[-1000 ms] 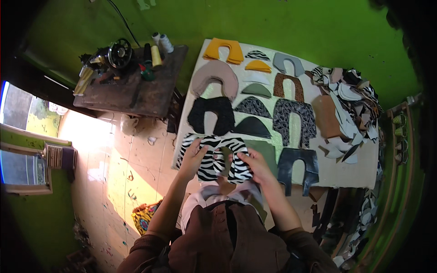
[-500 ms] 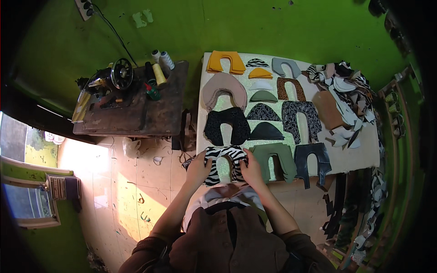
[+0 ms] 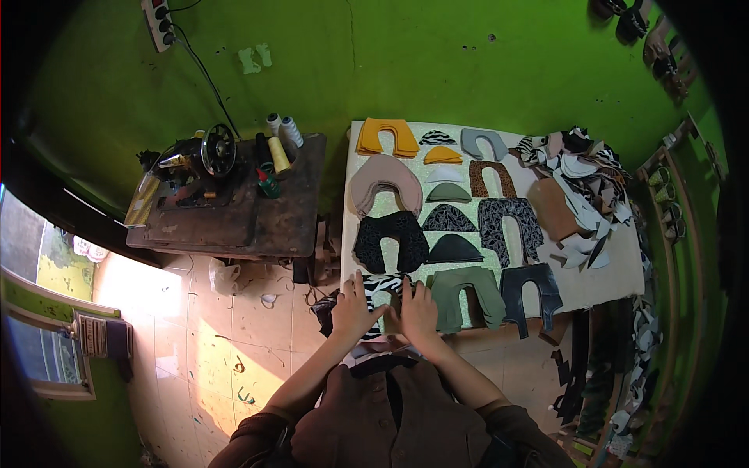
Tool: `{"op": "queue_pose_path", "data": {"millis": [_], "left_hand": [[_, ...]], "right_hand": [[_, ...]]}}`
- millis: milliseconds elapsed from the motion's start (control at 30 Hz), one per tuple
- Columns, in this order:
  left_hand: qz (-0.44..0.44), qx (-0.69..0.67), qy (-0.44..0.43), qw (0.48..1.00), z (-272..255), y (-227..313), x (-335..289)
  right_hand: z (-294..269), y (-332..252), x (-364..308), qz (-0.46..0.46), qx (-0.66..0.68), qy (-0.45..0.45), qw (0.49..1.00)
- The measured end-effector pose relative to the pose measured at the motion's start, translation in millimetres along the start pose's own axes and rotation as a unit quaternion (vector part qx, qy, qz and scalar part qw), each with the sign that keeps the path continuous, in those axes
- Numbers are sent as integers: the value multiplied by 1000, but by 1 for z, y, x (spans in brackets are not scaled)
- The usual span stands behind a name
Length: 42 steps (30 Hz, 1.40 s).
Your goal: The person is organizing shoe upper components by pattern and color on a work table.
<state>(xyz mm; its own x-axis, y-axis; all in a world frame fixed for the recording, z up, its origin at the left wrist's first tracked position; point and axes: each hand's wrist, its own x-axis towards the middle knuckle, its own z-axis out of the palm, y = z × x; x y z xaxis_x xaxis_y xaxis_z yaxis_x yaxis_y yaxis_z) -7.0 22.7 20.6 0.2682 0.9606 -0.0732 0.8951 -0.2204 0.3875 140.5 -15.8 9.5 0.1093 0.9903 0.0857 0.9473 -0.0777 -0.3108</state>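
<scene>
A zebra-print stack of arch-shaped cut pieces (image 3: 382, 284) lies at the table's near left edge, mostly covered by my hands. My left hand (image 3: 356, 313) rests on its left side with fingers stretched forward. On its right side lies my right hand (image 3: 417, 313), fingers also extended, and both thumbs point inward over the arch's gap. Neither hand grips anything. Just right of my right hand is a green arch-shaped stack (image 3: 476, 282), then a glossy black arch-shaped piece (image 3: 532, 275). Beyond the zebra stack sits a black patterned arch-shaped stack (image 3: 370, 243).
Further back on the table (image 3: 612, 285) lie a pinkish stack (image 3: 373, 178), a yellow stack (image 3: 376, 131) and several half-moon pieces. A scrap heap (image 3: 581, 160) fills the far right. At left, a sewing machine (image 3: 183, 165) and thread cones (image 3: 291, 132) stand on a wooden table (image 3: 285, 222).
My hands have moved from the zebra stack's outer sides inward onto its top, fingers now stretched out. The view has tilted up, showing more wall.
</scene>
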Motion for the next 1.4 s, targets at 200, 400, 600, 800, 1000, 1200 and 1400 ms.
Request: {"op": "queue_pose_path", "data": {"millis": [200,400,600,800,1000,1200,1400], "left_hand": [[20,68,-30,997,4,3,2],[11,75,-17,997,11,-4,-2],[60,77,57,994,10,-2,-3],[155,77,91,981,13,-12,8],[171,94,80,978,14,-6,18],[136,107,40,984,16,-3,27],[146,82,59,984,22,-7,30]], "right_hand": [[33,11,-4,-14,-157,14,987],[29,1,-6,-14,-65,59,996],[27,10,-3,-48,-70,69,994],[22,5,12,-198,-64,64,976],[19,12,31,-229,-65,52,970],[28,17,43,-217,-47,26,975],[36,22,45,-233,-28,52,971]]}}
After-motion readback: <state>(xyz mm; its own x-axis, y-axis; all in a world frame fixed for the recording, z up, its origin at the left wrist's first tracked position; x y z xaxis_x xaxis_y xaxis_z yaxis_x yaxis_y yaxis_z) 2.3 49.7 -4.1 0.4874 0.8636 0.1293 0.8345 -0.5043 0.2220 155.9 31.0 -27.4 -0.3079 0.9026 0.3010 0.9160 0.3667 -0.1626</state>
